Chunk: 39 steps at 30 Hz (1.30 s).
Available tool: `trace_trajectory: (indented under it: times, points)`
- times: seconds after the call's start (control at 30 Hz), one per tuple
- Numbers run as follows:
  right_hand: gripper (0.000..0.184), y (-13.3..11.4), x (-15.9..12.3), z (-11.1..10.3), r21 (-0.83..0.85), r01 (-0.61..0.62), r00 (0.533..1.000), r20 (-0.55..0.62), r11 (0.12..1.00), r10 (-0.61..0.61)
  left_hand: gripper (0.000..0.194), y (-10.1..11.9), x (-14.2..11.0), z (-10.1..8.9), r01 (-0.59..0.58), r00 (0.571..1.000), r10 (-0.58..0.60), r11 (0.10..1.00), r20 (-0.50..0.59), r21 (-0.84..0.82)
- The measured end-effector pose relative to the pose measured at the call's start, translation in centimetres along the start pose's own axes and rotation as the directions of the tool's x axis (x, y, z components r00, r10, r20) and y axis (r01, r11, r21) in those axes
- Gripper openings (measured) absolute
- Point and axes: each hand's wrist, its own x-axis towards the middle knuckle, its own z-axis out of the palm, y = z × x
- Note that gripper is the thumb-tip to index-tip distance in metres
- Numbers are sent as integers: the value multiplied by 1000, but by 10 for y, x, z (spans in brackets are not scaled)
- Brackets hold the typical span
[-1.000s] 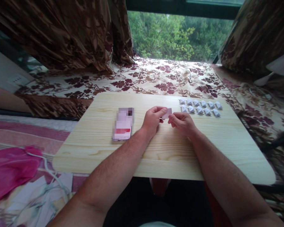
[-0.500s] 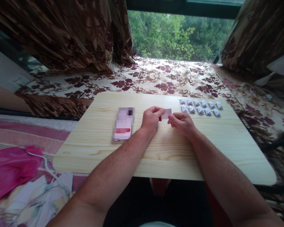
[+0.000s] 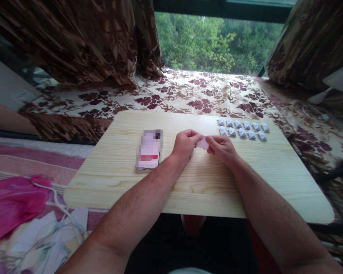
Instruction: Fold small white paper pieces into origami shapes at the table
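Observation:
A small white piece of paper (image 3: pixel 202 143) is pinched between my two hands, just over the middle of the wooden table (image 3: pixel 205 190). My left hand (image 3: pixel 186 144) closes thumb and fingers on its left side. On its right side, my right hand (image 3: pixel 221 147) grips it with the thumb on top; the fingers beneath are partly hidden. Beyond my right hand, several small folded white paper shapes (image 3: pixel 242 133) with raised points stand in two rows near the far right of the tabletop.
A phone (image 3: pixel 149 149), partly pixelated, lies left of my hands. On the bed at lower left are a pink cloth (image 3: pixel 14 205), a white cable (image 3: pixel 56 196) and loose white papers (image 3: pixel 36 232). Patterned curtains (image 3: pixel 97 42) frame the window behind.
The paper has turned and sits slightly lower between my hands. My right thumb has moved onto its upper right corner. The phone and folded shapes are where they were.

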Motion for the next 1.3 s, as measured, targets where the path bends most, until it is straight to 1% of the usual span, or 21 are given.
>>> trace_trajectory:
  times: [0.17, 0.27, 0.43, 0.63, 0.77, 0.9, 0.97, 1.03, 1.13, 1.2, 1.3]
  points:
    - [57, -1, 0, 0, -50, 3, 1000, -6, 999, -4, 19, -3, -2, 0, -13, 1000, 13, 999, 7, 49]
    - [57, -1, 0, -1, -36, -4, 1000, -5, 999, 4, 18, -4, -2, 1, 3, 1000, -4, 999, 14, 41]
    - [56, 0, -2, -2, -23, -1, 1000, -14, 1000, 1, 16, -5, 0, 0, 61, 996, -62, 998, 72, 8]
    - [55, -1, -2, -1, -51, 12, 1000, -24, 999, -13, 22, -5, 0, -1, 73, 991, -77, 996, 110, 43]
    - [54, 0, -2, -2, -17, 11, 1000, -20, 1000, -11, 22, -3, -2, 0, 21, 995, -27, 997, 92, 69]
    - [55, 2, -2, 0, -59, 41, 998, -40, 997, -44, 21, -5, -1, -1, -15, 997, 9, 997, 75, 75]
    - [56, 2, -1, 1, -90, 62, 997, -48, 994, -66, 20, -6, 1, -2, -34, 998, 30, 996, 46, 83]
    - [54, 1, -1, 3, -98, 72, 997, -31, 993, -76, 20, -7, 3, -3, -47, 999, 47, 995, 3, 88]
    - [49, -1, -1, 5, -98, 54, 998, -23, 994, -57, 19, -8, 5, -3, -56, 997, 60, 996, -53, 72]
    - [46, -2, -1, 5, -115, 40, 998, -43, 993, -45, 20, -7, 4, -2, -53, 997, 55, 998, -57, 38]
    - [44, -2, 0, 4, -118, 41, 994, -94, 992, -52, 22, -4, 3, 0, -25, 1000, 25, 999, -18, -23]
